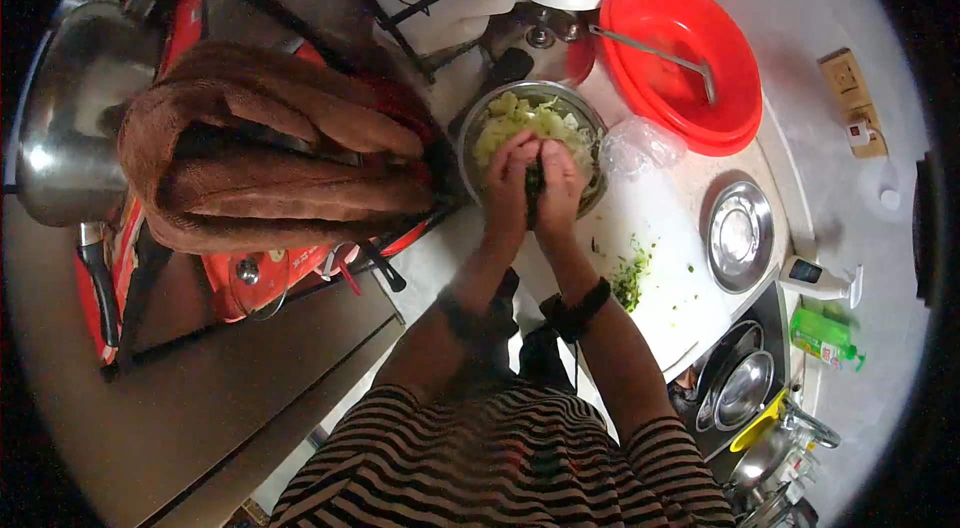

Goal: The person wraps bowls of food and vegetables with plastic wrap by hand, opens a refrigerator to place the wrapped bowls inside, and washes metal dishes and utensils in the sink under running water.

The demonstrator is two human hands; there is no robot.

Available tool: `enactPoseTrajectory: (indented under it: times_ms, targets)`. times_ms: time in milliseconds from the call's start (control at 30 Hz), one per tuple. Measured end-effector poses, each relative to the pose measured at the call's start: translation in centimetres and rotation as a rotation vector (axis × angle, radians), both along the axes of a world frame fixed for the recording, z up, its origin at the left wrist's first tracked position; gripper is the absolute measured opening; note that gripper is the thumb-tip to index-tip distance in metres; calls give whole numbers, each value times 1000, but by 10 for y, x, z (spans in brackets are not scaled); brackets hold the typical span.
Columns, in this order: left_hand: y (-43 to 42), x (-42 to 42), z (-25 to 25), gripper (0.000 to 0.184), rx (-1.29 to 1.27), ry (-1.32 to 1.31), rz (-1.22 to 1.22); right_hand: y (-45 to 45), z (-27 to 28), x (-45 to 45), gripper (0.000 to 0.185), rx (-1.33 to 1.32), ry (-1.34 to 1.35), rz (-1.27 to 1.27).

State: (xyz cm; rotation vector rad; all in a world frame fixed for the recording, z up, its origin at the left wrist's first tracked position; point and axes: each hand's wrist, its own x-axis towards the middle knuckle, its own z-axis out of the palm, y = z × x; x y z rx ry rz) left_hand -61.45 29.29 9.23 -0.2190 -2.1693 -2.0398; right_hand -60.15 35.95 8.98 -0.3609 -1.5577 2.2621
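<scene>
While both arms reached forward, the left hand [508,176] and the right hand [558,183] were cupped together over the bowl [467,160], thumbs side by side. Their grip was narrow, fingers curled inward, with dark greens [535,180] held between the two palms. Pale chopped vegetable [512,116] filled much of the bowl beneath and beyond the fingertips. How tightly the palms pressed, one could not tell.

Just right of the bowl lay the white board [690,313], with green scraps [630,276] scattered mostly along its near left part. A clear bag [640,146] sat between the bowl and the red basin [735,58], in which a ladle [660,55] leaned. Beyond the board's right edge stood a metal dish [740,236]. To the left, a brown towel [290,198] lay heaped near the bowl, and a lid [545,40] rested behind it.
</scene>
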Motion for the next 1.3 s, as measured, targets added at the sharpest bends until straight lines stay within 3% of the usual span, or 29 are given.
enactPoseTrajectory:
  times_ms: [67, 133, 400, 500, 600, 700, 833, 867, 933, 1000, 1033, 1067, 1133, 1233, 1267, 1300]
  targets:
    - [-12, -13, -10, 26, 87, -192, 50, -8, -2, -9, 22, 44, 14, 51]
    - [-16, -15, -8, 26, 130, -171, 55, -10, -2, -12, 22, 180, -7, 62]
    - [-16, -24, 14, 24, 181, -75, 40, 5, 9, -3, 24, 315, 9, -4]
    - [-23, -22, -12, 24, -98, -78, -103, 17, 5, 10, 25, 334, 18, -73]
    - [-25, -30, -29, 21, -341, 221, -68, 48, 17, 39, 22, 493, -10, -136]
    - [-21, -38, -19, 19, -373, 390, 36, 83, 18, 77, 17, 579, -138, -194]
    - [-15, -21, 4, 15, 40, -72, -112, 146, -3, 126, 14, 778, -362, -358]
    - [-11, -11, 14, 16, -24, -39, -184, 161, -11, 134, 14, 865, -342, -357]
    - [-1, 10, 28, 17, -154, 29, -326, 171, -20, 140, 20, 1081, -349, -314]
    - [19, 41, 31, 20, -201, 74, -579, 158, -33, 153, 27, 831, -529, -121]
    - [30, 55, 29, 23, -179, 143, -698, 150, -44, 164, 32, 908, -457, -44]
    - [38, 65, 24, 27, -156, 210, -817, 140, -53, 177, 33, 1172, -473, 68]
    - [49, 74, -7, 34, -327, 294, -835, 124, -27, 194, 35, 1216, -389, 295]
    - [58, 71, -53, 47, -623, 374, -795, 136, -21, 217, 38, 1094, -486, 14]
    - [57, 70, -64, 52, -729, 393, -771, 150, -31, 219, 38, 884, -491, -146]
    - [58, 70, -41, 62, -703, 384, -769, 165, -36, 218, 38, 872, -539, -254]
